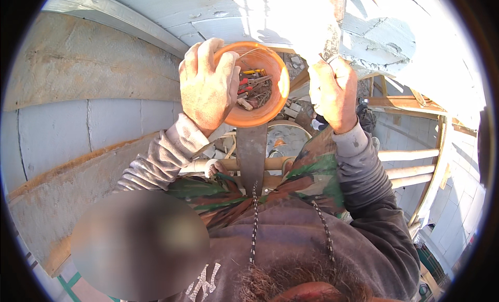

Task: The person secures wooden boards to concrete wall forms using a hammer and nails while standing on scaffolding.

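Observation:
My left hand [207,81] curls over the left side of an orange bucket [283,97], its fingers bent and its thumb at the rim. Inside the bucket lie red-handled pliers [252,82], a small yellow-handled tool [253,72] and a heap of what look like loose nails [261,97]. To the right, apart from the bucket, my right hand [335,91] is closed in a fist with the thumb on top. A mortar-smeared strip [333,34] rises just beyond that fist; whether the fingers hold it or something smaller is hidden.
A narrow board [252,156] runs from below the bucket toward me. Light grey block walls stand ahead and left, with a long weathered plank [93,60] along the left one. Wooden poles [408,155] cross at the right. Rubble [292,110] shows lower down beyond the bucket.

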Available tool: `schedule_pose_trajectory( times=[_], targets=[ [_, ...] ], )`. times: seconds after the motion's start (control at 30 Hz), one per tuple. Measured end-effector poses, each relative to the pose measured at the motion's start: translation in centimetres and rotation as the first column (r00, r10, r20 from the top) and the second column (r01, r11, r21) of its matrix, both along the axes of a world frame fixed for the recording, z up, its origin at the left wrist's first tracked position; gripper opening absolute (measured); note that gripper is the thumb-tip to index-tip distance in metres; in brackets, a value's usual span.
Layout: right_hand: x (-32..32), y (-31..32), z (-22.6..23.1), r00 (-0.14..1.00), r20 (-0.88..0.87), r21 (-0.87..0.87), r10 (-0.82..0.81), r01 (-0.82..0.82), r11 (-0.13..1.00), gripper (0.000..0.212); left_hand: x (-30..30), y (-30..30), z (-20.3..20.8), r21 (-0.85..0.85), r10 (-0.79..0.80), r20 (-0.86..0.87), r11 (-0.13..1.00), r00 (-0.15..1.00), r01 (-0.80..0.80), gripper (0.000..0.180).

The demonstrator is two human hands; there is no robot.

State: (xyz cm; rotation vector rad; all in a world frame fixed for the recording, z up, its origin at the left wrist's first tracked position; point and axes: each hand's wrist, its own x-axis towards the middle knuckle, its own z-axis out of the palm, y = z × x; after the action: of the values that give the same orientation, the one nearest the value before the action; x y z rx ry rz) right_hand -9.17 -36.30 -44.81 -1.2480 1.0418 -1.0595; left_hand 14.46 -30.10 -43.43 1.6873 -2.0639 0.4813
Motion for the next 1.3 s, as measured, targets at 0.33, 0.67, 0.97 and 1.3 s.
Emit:
schedule_pose_trajectory(
  times=[0.33,0.67,0.97,1.3],
  targets=[
    [0.1,-0.1,-1.1,0.995,-0.095,-0.095,-0.004,-0.005,0.995,0.032,-2.0,-1.4,-12.9,0.79,-0.064,-0.271,0.555,0.96,0.26,0.021],
    [0.0,0.1,-0.9,0.997,-0.078,-0.037,0.008,-0.011,0.999,0.032,-5.1,-3.2,-20.5,0.855,0.264,-0.052,0.51,0.963,-0.094,0.026],
    [0.9,1.0,-0.3,0.998,-0.05,-0.071,0.033,-0.036,0.997,0.035,-4.6,-3.4,-19.4,0.884,0.312,-0.12,0.465,0.942,-0.041,0.031],
    [2.0,1.6,0.7,0.999,-0.006,0.112,0.054,-0.053,0.992,0.039,-1.9,0.0,-8.0,0.893,0.058,-0.293,0.374,0.954,0.251,0.024]
  ],
)
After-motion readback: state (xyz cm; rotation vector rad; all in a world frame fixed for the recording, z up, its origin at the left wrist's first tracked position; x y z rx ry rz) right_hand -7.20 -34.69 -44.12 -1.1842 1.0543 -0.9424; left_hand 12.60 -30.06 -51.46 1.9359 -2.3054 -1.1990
